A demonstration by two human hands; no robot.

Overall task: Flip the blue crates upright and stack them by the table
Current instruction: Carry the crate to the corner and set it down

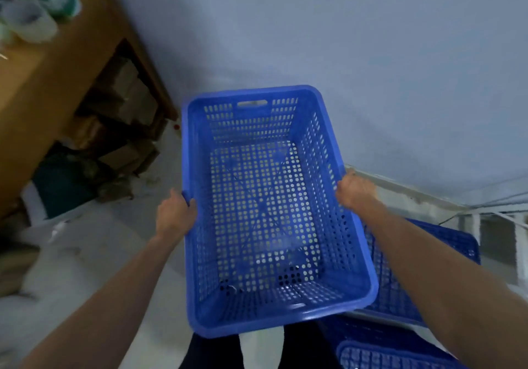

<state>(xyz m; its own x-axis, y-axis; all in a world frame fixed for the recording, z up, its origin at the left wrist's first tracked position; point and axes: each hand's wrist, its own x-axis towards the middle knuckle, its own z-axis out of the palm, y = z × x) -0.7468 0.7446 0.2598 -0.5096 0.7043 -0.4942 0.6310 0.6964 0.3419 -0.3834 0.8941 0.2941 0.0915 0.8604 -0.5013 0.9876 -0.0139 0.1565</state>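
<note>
A blue perforated plastic crate (265,211) hangs upright in the air in front of me, its open top facing the camera and nothing inside it. My left hand (177,214) grips its left long rim. My right hand (355,191) grips the right long rim. Behind my right forearm lies a second blue crate (445,245), bottom up on the floor. A third blue crate (383,351) shows at the lower right edge, partly cut off. A wooden table (57,82) stands at the left.
Cardboard boxes (125,105) and a dark green bag (63,185) fill the space under the table. Blurred white and green items (31,8) lie on the tabletop. A pale wall rises ahead; a white ledge (428,197) runs at the right. My dark trouser legs (211,351) show below the crate.
</note>
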